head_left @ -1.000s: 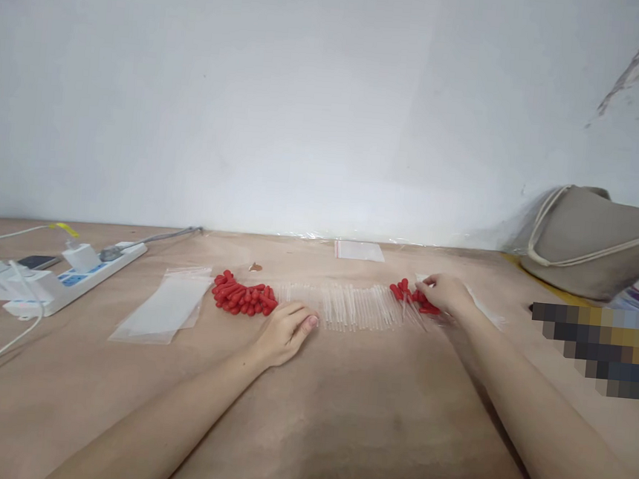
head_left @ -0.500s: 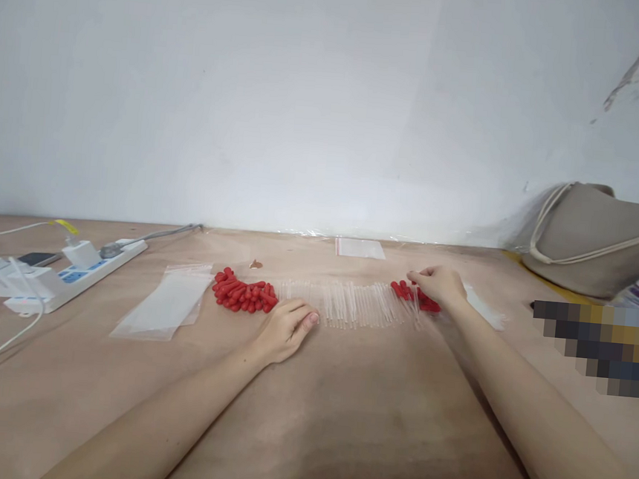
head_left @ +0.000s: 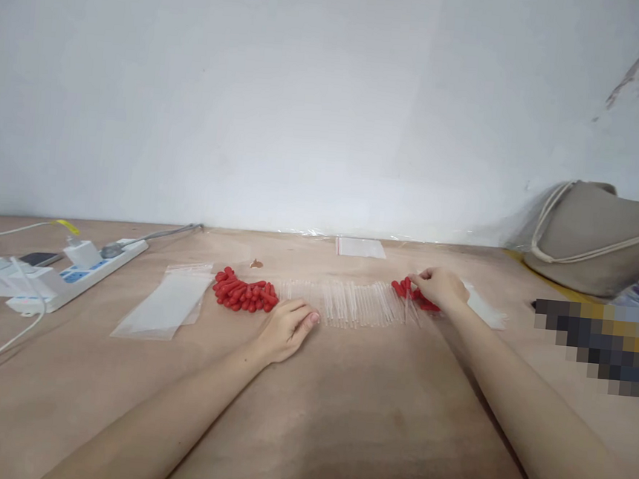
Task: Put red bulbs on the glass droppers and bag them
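Thin clear tubes point(head_left: 350, 305) lie side by side in a row across the wooden table. At the left end of the row sits a pile of red rubber bulbs point(head_left: 245, 293). My left hand point(head_left: 288, 330) rests between this pile and the tubes, its fingers curled closed; whatever may be inside them is hidden. A smaller group of red bulbs point(head_left: 430, 305) lies at the right end, partly under my right hand point(head_left: 439, 286). There my right thumb and fingertips are pinched on a red rubber bulb point(head_left: 408, 285). A few tubes slant just below those fingertips.
Clear zip bags point(head_left: 160, 304) lie on the left, another bag point(head_left: 360, 248) near the wall, and one point(head_left: 484, 306) beyond my right hand. A power strip point(head_left: 87, 271) with chargers and cables occupies the far left. A grey bag-like item point(head_left: 593, 237) stands at right.
My right hand has lowered slightly and shifted a little to the right, onto the red bulbs. The left hand stays where it was.
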### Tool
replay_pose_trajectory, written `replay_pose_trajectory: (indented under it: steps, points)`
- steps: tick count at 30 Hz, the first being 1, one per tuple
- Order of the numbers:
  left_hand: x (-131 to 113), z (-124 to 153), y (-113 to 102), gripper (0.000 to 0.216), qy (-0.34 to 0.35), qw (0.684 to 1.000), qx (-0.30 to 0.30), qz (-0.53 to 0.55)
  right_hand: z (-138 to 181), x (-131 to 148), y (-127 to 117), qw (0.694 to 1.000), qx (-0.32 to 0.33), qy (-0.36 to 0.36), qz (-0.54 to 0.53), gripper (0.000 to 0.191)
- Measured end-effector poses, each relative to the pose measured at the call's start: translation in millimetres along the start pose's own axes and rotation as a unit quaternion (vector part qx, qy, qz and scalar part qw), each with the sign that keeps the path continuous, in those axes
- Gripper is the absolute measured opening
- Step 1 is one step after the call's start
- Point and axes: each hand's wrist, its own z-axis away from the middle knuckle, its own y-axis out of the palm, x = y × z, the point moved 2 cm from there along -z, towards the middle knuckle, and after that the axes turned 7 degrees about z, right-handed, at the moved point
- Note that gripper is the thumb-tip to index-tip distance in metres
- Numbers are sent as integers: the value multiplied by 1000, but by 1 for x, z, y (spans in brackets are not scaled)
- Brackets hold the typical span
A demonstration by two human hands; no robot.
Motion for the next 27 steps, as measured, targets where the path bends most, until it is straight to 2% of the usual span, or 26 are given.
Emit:
replay_pose_trajectory:
  steps: [8,15,18,23,27]
  points:
    - [0,0,-1,31,1,1000,2,-4,0,1,3,999,25,-46,-6,32]
    - [0,0,0,31,0,1000,2,-5,1,3,9,989,78,-120,22,47]
    - [1,0,1,31,-1,1000,3,-5,0,4,10,985,78,-146,49,46]
    - [1,0,1,31,1,1000,4,-10,-7,-3,5,992,30,-106,60,36]
    - [-1,-1,-1,31,3,1000,-4,-17,-8,-6,6,988,83,-109,73,32]
